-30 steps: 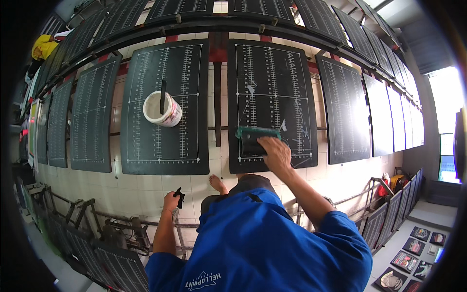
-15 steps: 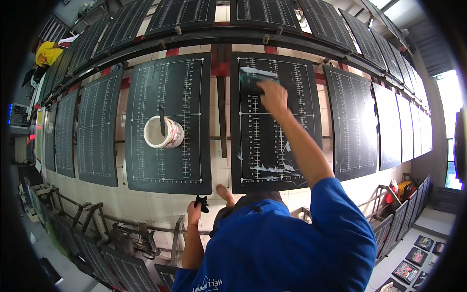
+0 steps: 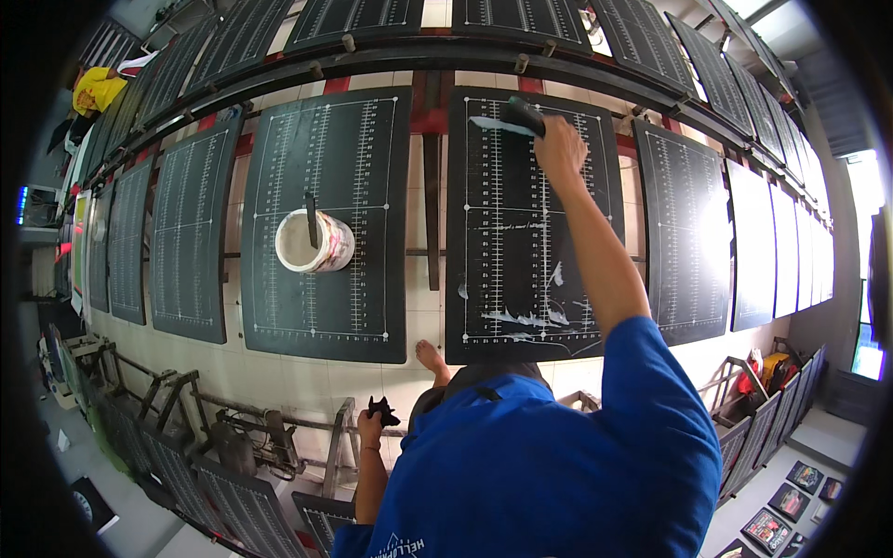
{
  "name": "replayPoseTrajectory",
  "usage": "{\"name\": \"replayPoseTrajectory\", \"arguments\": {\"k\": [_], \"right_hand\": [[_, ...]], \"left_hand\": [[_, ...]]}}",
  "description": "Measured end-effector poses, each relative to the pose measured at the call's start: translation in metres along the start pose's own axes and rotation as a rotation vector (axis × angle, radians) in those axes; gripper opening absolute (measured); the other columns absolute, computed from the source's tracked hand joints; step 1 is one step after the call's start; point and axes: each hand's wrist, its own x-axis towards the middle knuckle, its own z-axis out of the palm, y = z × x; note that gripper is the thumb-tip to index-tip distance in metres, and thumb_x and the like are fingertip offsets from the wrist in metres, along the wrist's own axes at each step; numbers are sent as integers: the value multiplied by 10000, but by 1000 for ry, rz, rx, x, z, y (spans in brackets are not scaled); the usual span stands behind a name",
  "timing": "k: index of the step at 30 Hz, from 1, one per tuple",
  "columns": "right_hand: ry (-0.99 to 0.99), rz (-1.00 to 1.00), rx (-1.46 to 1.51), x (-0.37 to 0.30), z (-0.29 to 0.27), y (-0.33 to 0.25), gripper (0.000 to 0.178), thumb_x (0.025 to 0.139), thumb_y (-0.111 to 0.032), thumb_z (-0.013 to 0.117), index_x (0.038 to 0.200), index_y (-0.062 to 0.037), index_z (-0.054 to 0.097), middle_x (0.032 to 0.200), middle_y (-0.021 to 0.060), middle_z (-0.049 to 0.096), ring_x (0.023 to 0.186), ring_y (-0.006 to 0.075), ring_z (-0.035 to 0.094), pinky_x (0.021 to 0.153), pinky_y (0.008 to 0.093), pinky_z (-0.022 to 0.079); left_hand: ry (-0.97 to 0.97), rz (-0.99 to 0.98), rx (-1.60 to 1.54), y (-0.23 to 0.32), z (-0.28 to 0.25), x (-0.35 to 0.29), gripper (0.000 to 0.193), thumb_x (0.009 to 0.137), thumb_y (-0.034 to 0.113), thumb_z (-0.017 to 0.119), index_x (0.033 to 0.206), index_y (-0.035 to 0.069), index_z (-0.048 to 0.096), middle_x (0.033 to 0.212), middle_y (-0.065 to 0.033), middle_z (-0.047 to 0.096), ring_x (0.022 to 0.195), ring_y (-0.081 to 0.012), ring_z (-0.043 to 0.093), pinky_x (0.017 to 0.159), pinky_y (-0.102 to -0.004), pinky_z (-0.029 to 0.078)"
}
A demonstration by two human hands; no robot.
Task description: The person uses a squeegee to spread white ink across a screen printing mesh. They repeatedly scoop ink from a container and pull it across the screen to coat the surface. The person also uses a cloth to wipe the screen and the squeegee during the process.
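My right hand (image 3: 561,149) grips the dark handle of a flat scraper (image 3: 527,116) near the far edge of a black board (image 3: 521,200) marked with white scales. Beside the scraper lies a streak of whitish paste (image 3: 499,124), with more white smears (image 3: 521,318) at the board's near end. Low at my left side, my left hand (image 3: 369,428) is closed on a crumpled black cloth (image 3: 381,409). On the neighbouring board (image 3: 279,177) to the left stands a white bucket (image 3: 335,249) with a dark stick-like tool (image 3: 312,221) upright in it.
Several similar boards (image 3: 191,223) line up left and right, with another row behind a dark rail (image 3: 419,67). Some boards at the right (image 3: 753,232) shine white with glare. Metal frames (image 3: 251,446) stand at the lower left. A person in yellow (image 3: 98,90) is at the far left.
My right hand and the scraper have moved farther away and to the right across the board, and the scraper has turned. My left hand keeps the black cloth low at my side.
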Motion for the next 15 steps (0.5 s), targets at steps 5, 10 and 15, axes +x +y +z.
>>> {"name": "replayPoseTrajectory", "arguments": {"k": [5,10,15], "right_hand": [[-63,-16,20,17,36,-48,242,791,-114,660,1026,-112,718,1060,105,693,985,311,677,836,438,549],[-154,-261,137,-45,13,-68,325,764,-69,650,1074,-133,720,1070,88,694,1005,296,665,856,428,541],[-179,-374,240,-163,-29,-54,436,685,-8,662,1109,-102,700,1105,78,690,1039,284,643,889,417,514]], "left_hand": [[12,50,-20,16,3,-12,270,842,126,644,1011,-83,619,928,-152,661,834,-204,628,738,-350,507],[-18,6,-38,17,2,-18,273,833,137,647,1001,-76,617,908,-148,662,813,-205,632,720,-351,511],[-24,43,92,1,0,4,315,804,155,661,988,-100,635,859,-172,687,735,-234,670,629,-359,532]]}}
